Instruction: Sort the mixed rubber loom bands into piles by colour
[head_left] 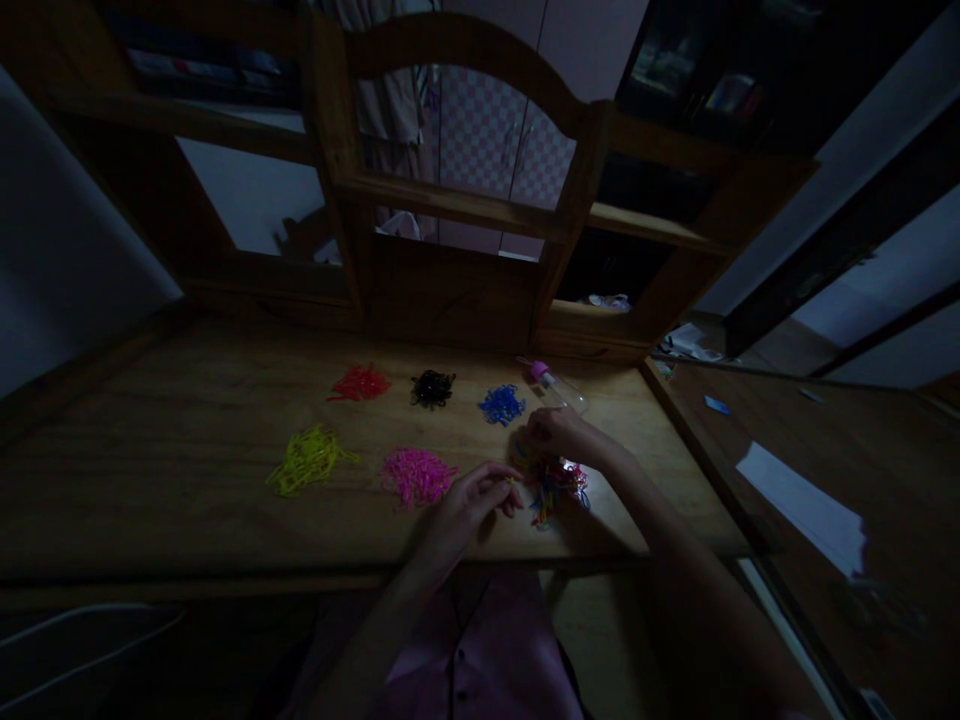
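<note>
Small rubber bands lie sorted by colour on a wooden desk (187, 480): a red pile (360, 383), a black pile (433, 388), a blue pile (502, 404), a yellow pile (307, 460) and a pink pile (417, 475). A mixed, many-coloured heap (556, 486) lies at the right. My left hand (471, 503) pinches a small yellow band just right of the pink pile. My right hand (559, 436) rests curled on the top of the mixed heap; what its fingers hold is hidden.
A clear small bottle with a pink cap (555, 384) lies behind the blue pile. A wooden hutch with shelves (450, 200) rises at the desk's back edge. White paper (806, 510) lies on the floor at the right. The scene is dim.
</note>
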The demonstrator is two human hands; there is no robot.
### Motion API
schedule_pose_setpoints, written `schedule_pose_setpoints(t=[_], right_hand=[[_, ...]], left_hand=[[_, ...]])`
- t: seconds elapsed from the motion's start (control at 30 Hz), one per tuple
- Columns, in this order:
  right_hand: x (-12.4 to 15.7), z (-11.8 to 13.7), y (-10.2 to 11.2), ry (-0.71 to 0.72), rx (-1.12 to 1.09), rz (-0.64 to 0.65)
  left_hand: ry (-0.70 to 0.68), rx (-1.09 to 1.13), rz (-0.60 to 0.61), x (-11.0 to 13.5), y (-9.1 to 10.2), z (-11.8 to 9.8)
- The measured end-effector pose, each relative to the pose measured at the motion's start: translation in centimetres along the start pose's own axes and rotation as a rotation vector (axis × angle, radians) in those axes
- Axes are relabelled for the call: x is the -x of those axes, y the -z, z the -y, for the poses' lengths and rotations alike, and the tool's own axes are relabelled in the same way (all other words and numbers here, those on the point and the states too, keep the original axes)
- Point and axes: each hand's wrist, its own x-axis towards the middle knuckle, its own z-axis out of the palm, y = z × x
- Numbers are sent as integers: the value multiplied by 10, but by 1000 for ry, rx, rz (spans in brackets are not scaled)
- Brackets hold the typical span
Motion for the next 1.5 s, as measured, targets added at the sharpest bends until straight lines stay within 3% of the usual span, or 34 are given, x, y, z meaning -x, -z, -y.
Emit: schedule_pose_setpoints(t=[0.2,0.3,0.4,0.53,0.7,0.8,0.97,1.1,1.27,1.4,1.5], right_hand=[[-9,5,15,-19,-10,42],[-10,38,34,15,-41,5],[-17,86,43,187,-176,3],[-40,128,24,345,-166,130],[-56,132,-2,396,-184,147],[-43,126,2,305,-311,73],[1,118,12,40,-596,-176],[39,115,15,-177,-763,-212],[75,114,20,-191,-568,-303],[87,114,13,-150,-365,-358],[92,115,7,-111,-358,-360]], left_hand=[[-30,-51,-3,0,-1,2],[-38,-162,5,4,-6,2],[-87,-320,16,9,-13,-1],[-161,-441,19,14,-20,0],[-138,-442,-22,13,-19,6],[-86,-335,-27,10,-17,5],[34,51,-70,7,-11,-8],[137,307,-66,12,-10,-19],[171,380,-43,17,-18,-25],[168,424,1,16,-21,-18],[155,588,55,15,-21,-13]])
